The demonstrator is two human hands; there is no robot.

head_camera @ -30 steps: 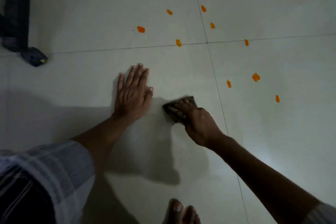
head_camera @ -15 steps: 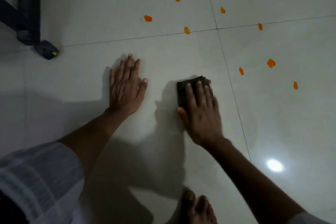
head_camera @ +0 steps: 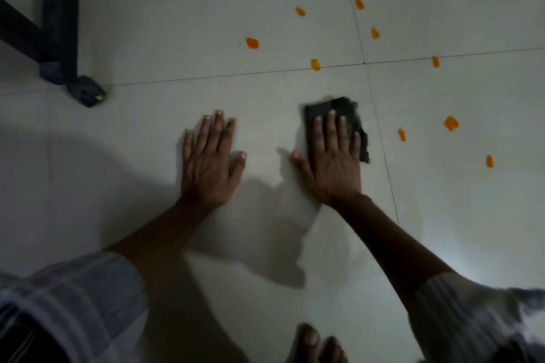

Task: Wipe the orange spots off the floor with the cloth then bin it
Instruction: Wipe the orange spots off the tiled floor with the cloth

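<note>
A dark cloth lies flat on the pale tiled floor. My right hand presses on it with straight fingers, covering its near part. My left hand rests flat on the floor a little to the left, fingers spread, holding nothing. Several orange spots mark the tiles beyond and to the right of the cloth, among them one at the far left, one on the grout line and a larger one at the right.
A dark furniture leg with a padded foot stands at the far left. My bare foot shows at the bottom edge. Grout lines cross the floor near the spots. No bin is in view.
My right hand went from gripping the cloth with curled fingers to pressing it flat, and slid it forward and to the right. My left hand stayed flat on the floor.
</note>
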